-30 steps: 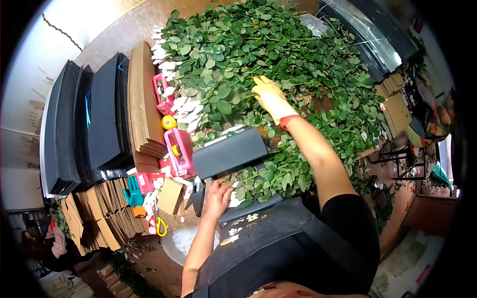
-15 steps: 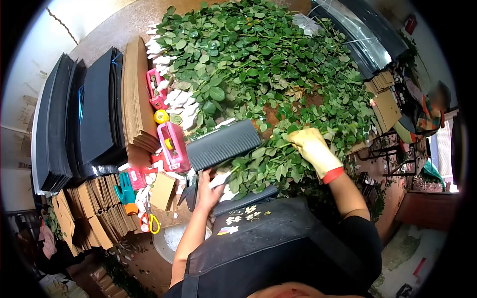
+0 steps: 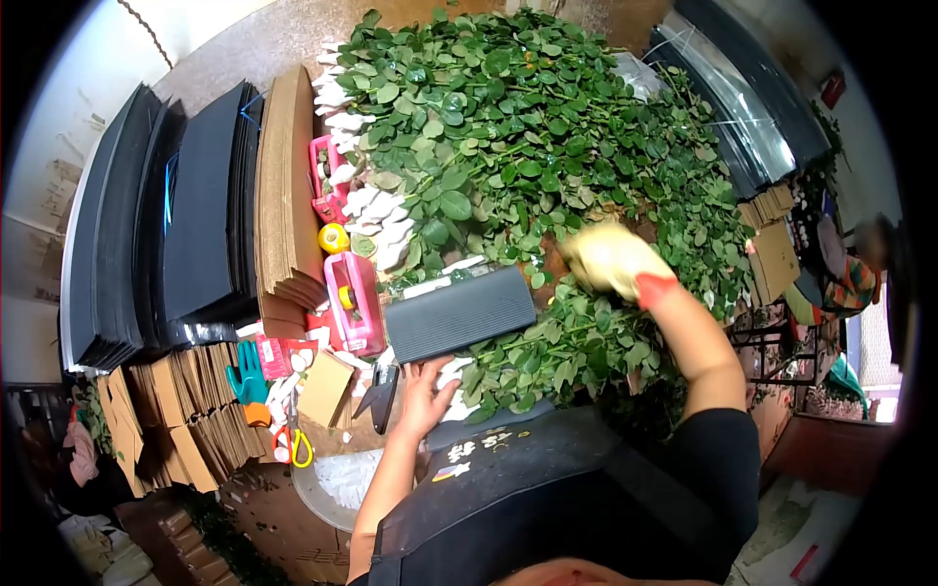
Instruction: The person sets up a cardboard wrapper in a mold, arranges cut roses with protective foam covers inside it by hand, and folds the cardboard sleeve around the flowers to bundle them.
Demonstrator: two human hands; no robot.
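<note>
My bare left hand [image 3: 424, 398] rests at the lower edge of a ridged dark board [image 3: 461, 313], thumb and fingers apart, beside white-wrapped flower heads [image 3: 457, 383] with leafy stems [image 3: 576, 347] running right. My right hand [image 3: 616, 259], in a pale yellow glove with a red cuff, is over the leaves right of the board. Its fingers are smeared by motion, and whether it grips anything is unclear. A large heap of green leafy stems [image 3: 547, 127] covers the table beyond, with white-wrapped heads [image 3: 386, 220] along its left side.
Pink tape dispensers [image 3: 358, 327], a dark-handled cutting tool [image 3: 378, 397], yellow-and-red scissors [image 3: 301, 447] and a teal glove [image 3: 247, 373] lie left. Stacks of black sheets [image 3: 208, 205] and cardboard [image 3: 283, 195] stand farther left. Another person [image 3: 850, 278] is at the far right.
My right hand came down from the heap to the near stems, then moved slightly up and left off them. My left hand, earlier at a white-wrapped head, now has its fingers apart.
</note>
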